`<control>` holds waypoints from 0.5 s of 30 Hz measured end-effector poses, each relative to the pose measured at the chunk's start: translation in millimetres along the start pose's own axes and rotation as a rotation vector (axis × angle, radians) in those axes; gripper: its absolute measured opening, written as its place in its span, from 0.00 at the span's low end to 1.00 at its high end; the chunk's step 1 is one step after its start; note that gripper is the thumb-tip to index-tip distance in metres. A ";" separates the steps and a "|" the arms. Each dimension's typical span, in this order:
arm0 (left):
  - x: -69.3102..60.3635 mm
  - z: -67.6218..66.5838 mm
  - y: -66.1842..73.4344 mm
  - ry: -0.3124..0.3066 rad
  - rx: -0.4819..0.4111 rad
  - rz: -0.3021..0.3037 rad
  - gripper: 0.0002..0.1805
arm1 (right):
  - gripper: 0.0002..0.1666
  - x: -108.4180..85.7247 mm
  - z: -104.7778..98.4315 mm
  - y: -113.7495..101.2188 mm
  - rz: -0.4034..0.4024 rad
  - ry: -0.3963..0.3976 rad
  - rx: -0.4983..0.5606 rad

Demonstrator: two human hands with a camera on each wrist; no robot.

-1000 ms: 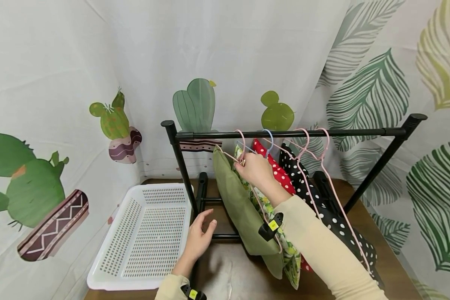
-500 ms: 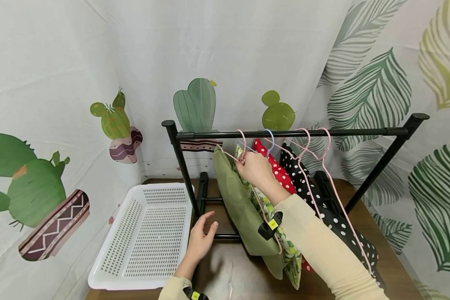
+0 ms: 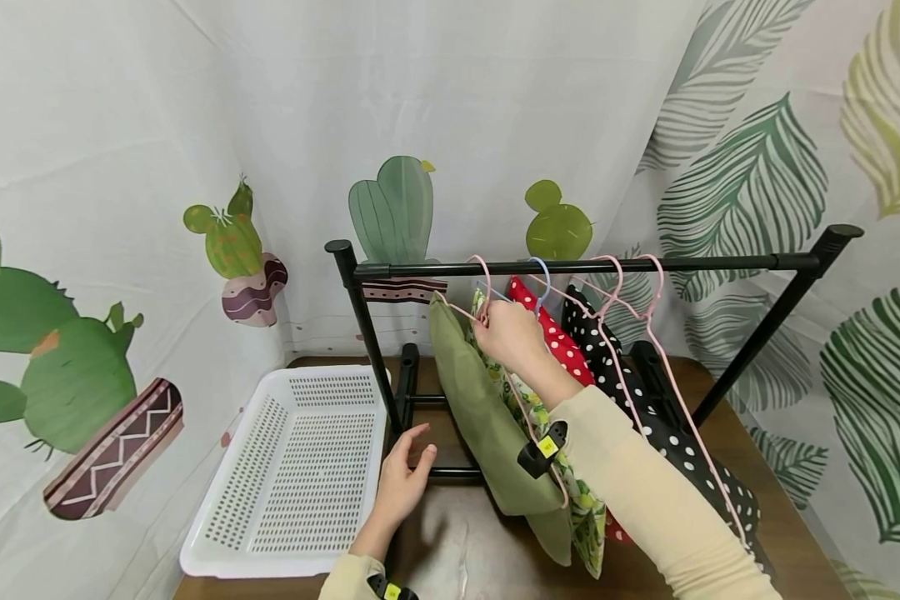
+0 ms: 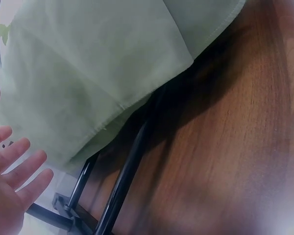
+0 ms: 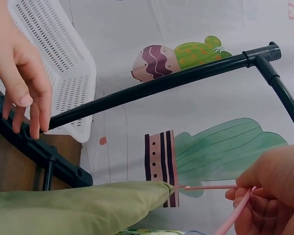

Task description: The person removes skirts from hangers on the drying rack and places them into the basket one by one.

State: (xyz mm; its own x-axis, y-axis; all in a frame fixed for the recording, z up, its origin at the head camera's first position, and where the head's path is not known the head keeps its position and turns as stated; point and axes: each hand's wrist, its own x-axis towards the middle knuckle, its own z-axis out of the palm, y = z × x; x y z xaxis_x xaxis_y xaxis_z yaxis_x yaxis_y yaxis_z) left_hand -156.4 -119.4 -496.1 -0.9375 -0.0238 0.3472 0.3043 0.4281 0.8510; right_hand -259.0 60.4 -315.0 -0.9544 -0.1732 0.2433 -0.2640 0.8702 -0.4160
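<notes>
My right hand grips a pink hanger just below its hook, which hangs over the black rail. On this hanger is an olive-green cloth garment; its kind cannot be told. In the right wrist view, thumb and fingers pinch the pink hanger where its arms meet. My left hand stays low beside the rack's left post, fingers spread a little and holding nothing. The left wrist view has that hand apart from the hanging green cloth.
Left of the rack stands a white perforated basket. Behind the green garment hang a lemon-print cloth, a red polka-dot cloth and a black polka-dot cloth. The rack's lower bars cross above the wooden table.
My left hand has shifted very slightly right. The right hand keeps its grip on the pink hanger, and the hanging garments have hardly moved.
</notes>
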 end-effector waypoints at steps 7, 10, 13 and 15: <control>0.9 9.0 -30.9 -0.009 -0.019 0.005 0.18 | 0.10 -2.0 -5.7 -2.8 -0.021 0.019 0.003; 0.6 11.0 -40.4 -0.026 -0.035 0.010 0.19 | 0.11 -2.8 -6.9 -4.2 -0.026 0.019 0.001; 0.4 11.1 -42.2 -0.036 -0.046 0.017 0.19 | 0.10 -3.4 -7.8 -5.2 -0.030 0.016 -0.001; 0.3 10.8 -42.3 -0.035 -0.049 0.022 0.19 | 0.11 -3.6 -8.5 -5.9 -0.036 0.018 -0.005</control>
State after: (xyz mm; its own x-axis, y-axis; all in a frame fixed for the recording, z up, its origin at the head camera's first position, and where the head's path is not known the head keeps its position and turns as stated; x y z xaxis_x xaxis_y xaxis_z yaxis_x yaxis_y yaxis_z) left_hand -171.4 -127.8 -536.2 -0.9356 0.0166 0.3526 0.3317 0.3831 0.8621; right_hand -252.8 59.7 -306.0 -0.9416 -0.1961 0.2738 -0.2974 0.8657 -0.4026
